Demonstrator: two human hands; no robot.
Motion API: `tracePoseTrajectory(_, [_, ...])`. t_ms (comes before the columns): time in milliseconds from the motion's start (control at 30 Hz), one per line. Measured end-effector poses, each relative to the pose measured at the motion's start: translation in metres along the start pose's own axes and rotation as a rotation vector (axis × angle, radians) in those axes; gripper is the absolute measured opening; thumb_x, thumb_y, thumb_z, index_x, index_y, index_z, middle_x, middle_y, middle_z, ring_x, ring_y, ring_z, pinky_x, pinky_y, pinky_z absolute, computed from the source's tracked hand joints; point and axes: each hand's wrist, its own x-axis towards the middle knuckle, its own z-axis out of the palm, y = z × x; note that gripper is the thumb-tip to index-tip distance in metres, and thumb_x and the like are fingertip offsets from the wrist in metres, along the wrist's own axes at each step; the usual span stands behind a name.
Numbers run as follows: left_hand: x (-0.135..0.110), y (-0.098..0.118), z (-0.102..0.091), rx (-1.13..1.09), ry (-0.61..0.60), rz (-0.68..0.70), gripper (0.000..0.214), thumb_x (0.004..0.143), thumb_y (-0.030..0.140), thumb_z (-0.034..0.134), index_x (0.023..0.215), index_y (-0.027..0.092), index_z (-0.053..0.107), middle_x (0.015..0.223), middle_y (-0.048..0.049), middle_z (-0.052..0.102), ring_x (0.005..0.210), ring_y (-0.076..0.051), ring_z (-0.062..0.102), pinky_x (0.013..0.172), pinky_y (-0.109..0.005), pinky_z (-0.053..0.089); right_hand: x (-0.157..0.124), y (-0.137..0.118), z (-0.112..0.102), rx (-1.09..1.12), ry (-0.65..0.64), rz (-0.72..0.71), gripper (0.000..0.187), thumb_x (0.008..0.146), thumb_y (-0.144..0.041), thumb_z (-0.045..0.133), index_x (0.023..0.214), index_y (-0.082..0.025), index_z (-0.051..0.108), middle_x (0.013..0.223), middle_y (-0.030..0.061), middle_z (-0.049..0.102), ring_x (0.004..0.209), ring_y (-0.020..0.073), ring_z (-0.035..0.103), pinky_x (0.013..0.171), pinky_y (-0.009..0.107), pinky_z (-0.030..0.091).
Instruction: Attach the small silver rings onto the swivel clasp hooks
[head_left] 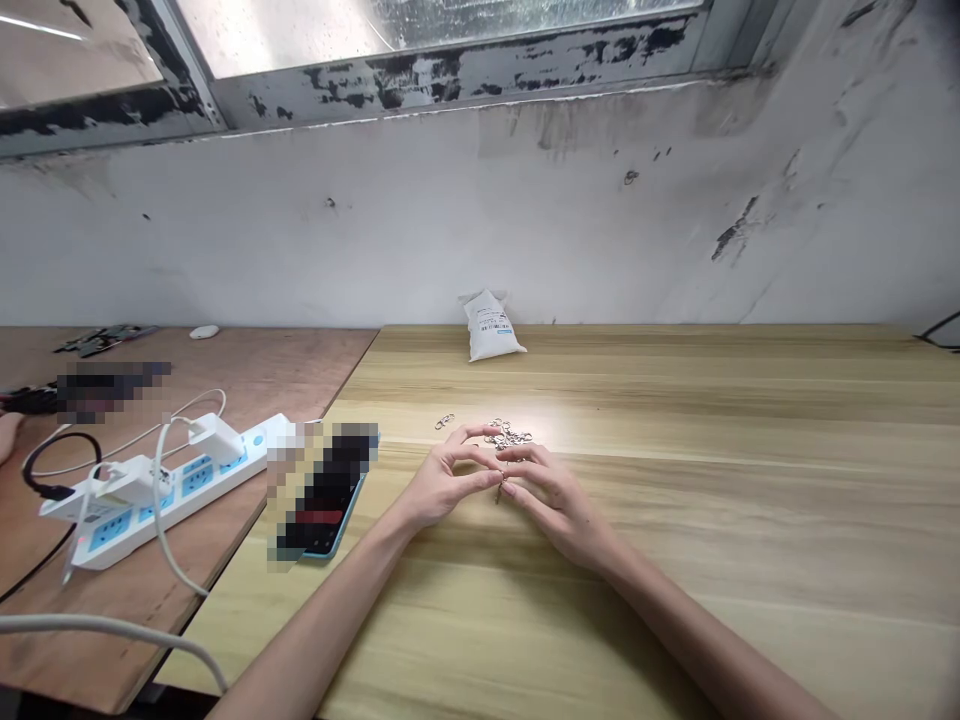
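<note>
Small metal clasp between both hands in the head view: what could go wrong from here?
1. The small metal clasp is pinched only by fingertips of the left hand and right hand; it could slip and drop onto the wooden table.
2. The pile of loose metal parts lies just beyond the fingers; a hand could scatter them.
3. One stray clasp lies apart from the pile and might get overlooked.

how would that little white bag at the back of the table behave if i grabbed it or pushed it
The white bag leans, slumped and creased, against the wall, so it would probably sag rather than stay stiff. Its bulging lower half hints at loose contents, perhaps heavy for its size. Pushed across the wooden table, it would likely slide or flop over, not roll.
</note>
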Motion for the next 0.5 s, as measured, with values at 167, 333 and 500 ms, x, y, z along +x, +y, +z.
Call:
tracePoseTrajectory(167, [0.000, 0.002, 0.001, -0.036, -0.030, 0.018, 0.011, 0.083, 0.033, 0.071, 0.082, 0.023, 0.074, 0.134, -0.0056, 0.055, 0.133, -0.025, 0.046, 0.113, -0.044, 0.037, 0.002, -0.003, 0.000, 0.136, -0.024, 0.035, 0.016, 0.097, -0.025, 0.050, 0.102, -0.025, 0.066, 0.115, 0.0060, 0.061, 0.112, 0.0193, 0.058, 0.096, 0.037, 0.050])
tracePoseTrajectory(333, [-0.002, 0.006, 0.001, 0.176, -0.011, 0.056, 0.010, 0.086, 0.032, 0.067, 0.085, 0.024, 0.073, 0.132, -0.0057, 0.055, 0.133, -0.024, 0.045, 0.114, -0.044, 0.034, 0.001, 0.001, -0.001, 0.090, 0.025, 0.050, 0.017, 0.097, -0.029, 0.050, 0.091, -0.024, 0.065, 0.109, 0.0072, 0.061, 0.106, 0.0214, 0.058, 0.091, 0.039, 0.050])
tracePoseTrajectory(500, [-0.003, 0.003, 0.002, 0.436, -0.033, 0.191, 0.007, 0.087, 0.029, 0.066, 0.089, 0.024, 0.071, 0.128, -0.0067, 0.056, 0.132, -0.025, 0.042, 0.113, -0.044, 0.035, 0.000, 0.007, -0.002, -0.073, 0.077, 0.008, 0.015, 0.095, -0.026, 0.052, 0.086, -0.022, 0.063, 0.102, 0.0070, 0.062, 0.100, 0.0219, 0.058, 0.088, 0.040, 0.046])
